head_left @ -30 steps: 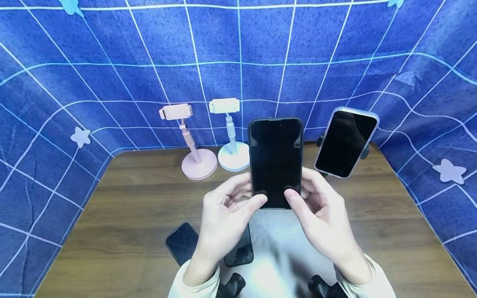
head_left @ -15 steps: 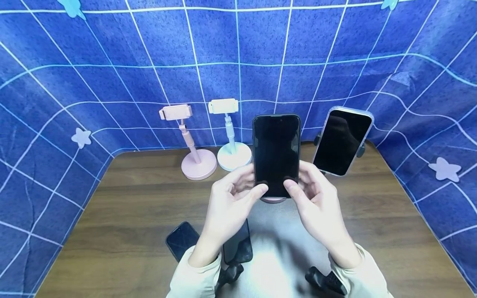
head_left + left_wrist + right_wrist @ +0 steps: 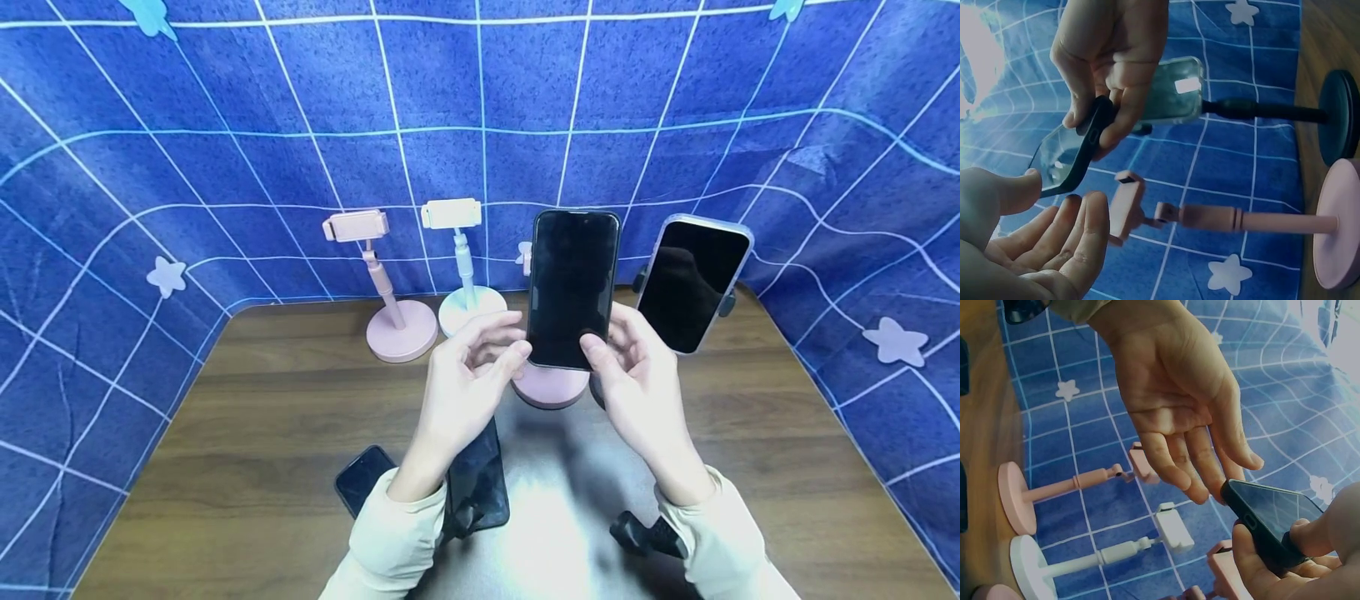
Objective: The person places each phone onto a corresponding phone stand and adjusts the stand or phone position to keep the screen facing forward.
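Note:
A black-cased smartphone [image 3: 573, 287] stands upright in front of me, screen toward the head camera. My right hand [image 3: 641, 379] grips its lower right side, thumb on the screen and fingers behind; the right wrist view shows this hand [image 3: 1310, 569] at lower right. Beside the lower left edge is my left hand [image 3: 476, 379], its fingers loosely extended and not wrapped around the phone. In the right wrist view that left hand [image 3: 1169, 394] has its fingertips by the phone's corner. A pink phone stand [image 3: 1210, 219] is behind the phone, its clamp [image 3: 1125, 206] holding nothing; only its base [image 3: 551, 387] shows below the phone.
Another pink stand [image 3: 401, 332] and a white stand [image 3: 472, 308] are at back left. At back right, a black stand holds a tilted phone [image 3: 693, 283]. Two dark phones lie on the table, one smaller [image 3: 362, 479] and one partly under the left wrist [image 3: 483, 479].
The held phone has moved forward and slightly right, uncovering the pink base beneath it. My left thumb and fingers have come off its left side; the right hand keeps its grip.

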`<action>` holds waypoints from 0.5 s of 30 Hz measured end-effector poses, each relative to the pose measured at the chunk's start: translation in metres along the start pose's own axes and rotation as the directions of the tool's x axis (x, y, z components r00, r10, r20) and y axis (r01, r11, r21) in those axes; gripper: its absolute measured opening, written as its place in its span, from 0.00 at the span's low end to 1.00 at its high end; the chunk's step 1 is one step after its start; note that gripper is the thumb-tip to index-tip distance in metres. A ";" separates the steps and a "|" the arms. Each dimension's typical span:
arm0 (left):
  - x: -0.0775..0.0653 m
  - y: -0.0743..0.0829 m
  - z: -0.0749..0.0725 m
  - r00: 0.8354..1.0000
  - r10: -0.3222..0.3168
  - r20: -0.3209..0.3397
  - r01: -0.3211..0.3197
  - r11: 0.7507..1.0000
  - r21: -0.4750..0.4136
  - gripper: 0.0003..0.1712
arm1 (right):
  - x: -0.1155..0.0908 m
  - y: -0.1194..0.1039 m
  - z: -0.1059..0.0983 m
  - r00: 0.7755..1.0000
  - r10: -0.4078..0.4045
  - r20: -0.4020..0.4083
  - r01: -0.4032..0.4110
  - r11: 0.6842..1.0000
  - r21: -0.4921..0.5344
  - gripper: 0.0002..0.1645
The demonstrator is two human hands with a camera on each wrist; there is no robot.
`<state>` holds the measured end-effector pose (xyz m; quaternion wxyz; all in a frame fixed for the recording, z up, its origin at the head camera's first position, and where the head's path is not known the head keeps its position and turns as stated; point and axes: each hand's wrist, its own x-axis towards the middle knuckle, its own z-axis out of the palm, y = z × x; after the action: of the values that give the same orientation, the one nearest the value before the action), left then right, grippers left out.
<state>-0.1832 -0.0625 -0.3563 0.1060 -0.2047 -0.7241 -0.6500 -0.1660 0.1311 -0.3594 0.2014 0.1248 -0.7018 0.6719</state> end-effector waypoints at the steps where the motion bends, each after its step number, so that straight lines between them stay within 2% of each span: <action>1: 0.002 -0.002 -0.001 1.000 0.011 -0.002 -0.011 1.000 0.002 0.19 | 0.002 0.001 0.000 1.000 0.008 -0.003 -0.007 1.000 0.013 0.21; 5: 0.010 -0.009 -0.003 0.999 0.044 -0.013 -0.044 0.999 0.003 0.19 | 0.008 0.003 0.001 0.999 0.042 -0.023 -0.042 0.999 0.011 0.21; 8: 0.017 -0.012 -0.004 0.999 0.037 -0.015 -0.036 0.999 0.005 0.19 | 0.012 0.006 0.002 0.998 0.049 -0.041 -0.049 0.999 0.000 0.21; 15: 0.032 -0.021 0.000 1.000 0.007 -0.022 -0.007 1.000 0.028 0.23 | 0.021 0.013 0.006 0.997 0.030 -0.070 -0.027 0.998 0.049 0.23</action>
<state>-0.2209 -0.0593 -0.3616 0.1191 -0.1987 -0.7312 -0.6416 -0.1916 0.1284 -0.3618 0.2136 0.0956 -0.6796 0.6953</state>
